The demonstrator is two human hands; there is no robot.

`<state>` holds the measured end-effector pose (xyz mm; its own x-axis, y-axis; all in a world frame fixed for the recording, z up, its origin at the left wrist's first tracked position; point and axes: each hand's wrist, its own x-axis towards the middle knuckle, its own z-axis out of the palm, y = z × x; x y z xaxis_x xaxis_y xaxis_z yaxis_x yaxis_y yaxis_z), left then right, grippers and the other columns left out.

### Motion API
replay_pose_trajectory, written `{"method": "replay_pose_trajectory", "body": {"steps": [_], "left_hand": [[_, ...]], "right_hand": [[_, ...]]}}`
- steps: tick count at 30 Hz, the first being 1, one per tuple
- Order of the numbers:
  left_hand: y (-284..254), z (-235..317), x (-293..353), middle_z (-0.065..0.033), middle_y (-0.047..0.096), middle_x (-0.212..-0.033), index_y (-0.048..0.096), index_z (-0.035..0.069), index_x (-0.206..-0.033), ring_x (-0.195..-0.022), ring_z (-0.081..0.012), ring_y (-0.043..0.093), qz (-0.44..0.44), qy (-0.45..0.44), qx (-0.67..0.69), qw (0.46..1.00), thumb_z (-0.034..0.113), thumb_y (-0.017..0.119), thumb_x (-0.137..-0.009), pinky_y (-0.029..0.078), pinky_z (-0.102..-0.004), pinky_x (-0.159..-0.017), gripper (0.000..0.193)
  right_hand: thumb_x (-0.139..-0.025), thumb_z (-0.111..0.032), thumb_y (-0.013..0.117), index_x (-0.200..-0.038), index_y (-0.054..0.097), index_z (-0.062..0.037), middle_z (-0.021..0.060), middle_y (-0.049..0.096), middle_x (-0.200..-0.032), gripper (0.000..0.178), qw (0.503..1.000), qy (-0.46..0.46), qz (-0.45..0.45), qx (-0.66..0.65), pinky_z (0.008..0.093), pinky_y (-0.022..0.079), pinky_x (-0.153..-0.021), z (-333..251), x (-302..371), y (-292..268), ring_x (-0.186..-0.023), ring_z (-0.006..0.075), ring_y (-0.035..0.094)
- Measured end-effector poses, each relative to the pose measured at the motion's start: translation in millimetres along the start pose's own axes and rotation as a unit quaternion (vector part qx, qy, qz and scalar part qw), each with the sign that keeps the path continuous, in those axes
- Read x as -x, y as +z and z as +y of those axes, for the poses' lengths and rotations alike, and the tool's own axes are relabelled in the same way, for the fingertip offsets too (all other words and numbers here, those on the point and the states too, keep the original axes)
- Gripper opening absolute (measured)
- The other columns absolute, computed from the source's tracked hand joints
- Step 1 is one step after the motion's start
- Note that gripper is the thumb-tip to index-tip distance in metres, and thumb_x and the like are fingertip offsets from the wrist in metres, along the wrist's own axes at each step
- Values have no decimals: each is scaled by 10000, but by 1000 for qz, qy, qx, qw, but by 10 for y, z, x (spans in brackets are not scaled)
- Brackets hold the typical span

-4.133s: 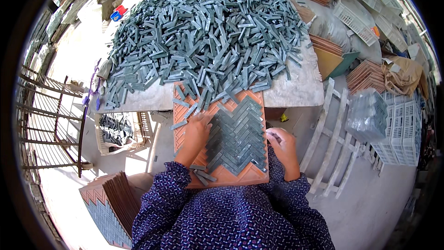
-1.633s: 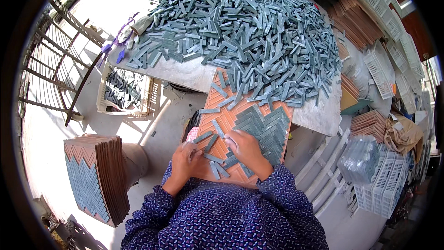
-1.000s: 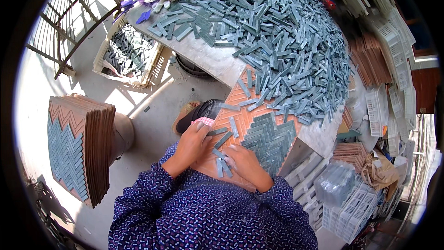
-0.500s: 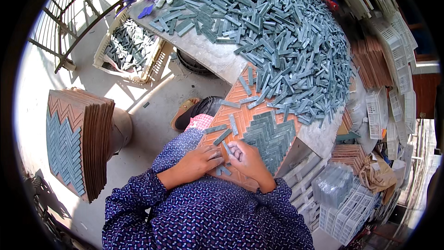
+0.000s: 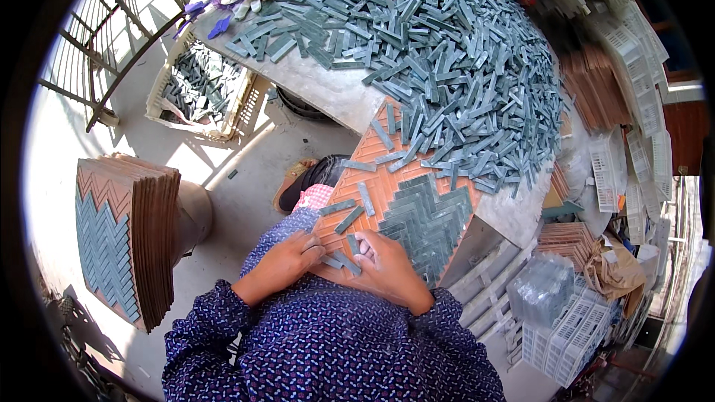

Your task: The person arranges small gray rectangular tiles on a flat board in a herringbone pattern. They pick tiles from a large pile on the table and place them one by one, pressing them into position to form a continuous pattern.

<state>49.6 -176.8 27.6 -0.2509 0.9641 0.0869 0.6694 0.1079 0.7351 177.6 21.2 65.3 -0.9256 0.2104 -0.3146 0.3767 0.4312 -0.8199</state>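
Observation:
An orange herringbone-grooved board (image 5: 370, 149) lies tilted at the table edge in front of me. Grey-green strip tiles fill its right part as a zigzag block (image 5: 424, 219). Over the board's near part, my right hand (image 5: 391, 266) pinches a strip tile (image 5: 353, 244) between thumb and fingers. My left hand (image 5: 284, 262) is at the board's near left edge, its fingers bent together; what they hold, if anything, is hidden. A loose strip tile (image 5: 347, 263) lies between the hands. Further loose strips, among them one tile (image 5: 349, 219), rest on the board's left side.
A large heap of strip tiles (image 5: 447, 52) covers the grey table (image 5: 328, 93). On the left stand a stack of boards (image 5: 155, 246), the front one bearing tiles, and a cream crate (image 5: 156, 104) of tile pieces. White plastic crates (image 5: 562, 342) stand on the right.
Both hands have shifted slightly left and moved further apart. The tile at my right fingertips has moved left. Loose strips between the hands now show more fully.

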Motion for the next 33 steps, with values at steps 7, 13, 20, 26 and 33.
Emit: {"method": "replay_pose_trajectory", "body": {"steps": [7, 13, 20, 26, 33], "left_hand": [[-104, -22, 98, -120, 580, -944, 605, 12, -953, -899, -298, 568, 37, -52, -6, 998, 64, 597, -770, 483, -372, -772, 191], [-131, -68, 98, -105, 577, -930, 611, 27, -932, -874, -296, 561, 75, -52, -12, 996, 65, 642, -741, 482, -377, -749, 197], [-155, -51, 113, -110, 570, -900, 602, 37, -904, -858, -309, 555, 98, -76, -2, 992, 78, 668, -740, 475, -393, -734, 181], [-12, -33, 168, -128, 562, -866, 597, 34, -896, -829, -324, 558, 120, -103, 31, 987, 92, 683, -747, 467, -412, -717, 181], [69, 42, 147, -109, 589, -844, 612, 50, -864, -807, -310, 589, 135, -157, 34, 978, 73, 708, -730, 483, -395, -705, 167]], "right_hand": [[-823, -129, 612, -1049, 522, -60, 171, 643, -854, 253, 993, 33, 7, 114, 467, 493, -674, 22, -42, 119, -800, 388, 625], [-818, -70, 591, -1109, 524, -48, 192, 622, -969, 299, 989, -34, 21, 139, 461, 500, -706, 51, -60, 162, -854, 391, 615], [-792, -37, 633, -1146, 566, -39, 179, 620, -923, 361, 989, -89, 7, 121, 425, 500, -705, 73, -42, 167, -831, 362, 617], [-784, -51, 655, -1156, 571, -50, 153, 609, -906, 381, 988, -99, 8, 122, 413, 497, -700, 46, -41, 74, -808, 343, 608], [-742, -67, 688, -1194, 533, -60, 135, 579, -957, 477, 988, -74, -15, 133, 396, 498, -726, 9, 27, 93, -903, 320, 594]]}}
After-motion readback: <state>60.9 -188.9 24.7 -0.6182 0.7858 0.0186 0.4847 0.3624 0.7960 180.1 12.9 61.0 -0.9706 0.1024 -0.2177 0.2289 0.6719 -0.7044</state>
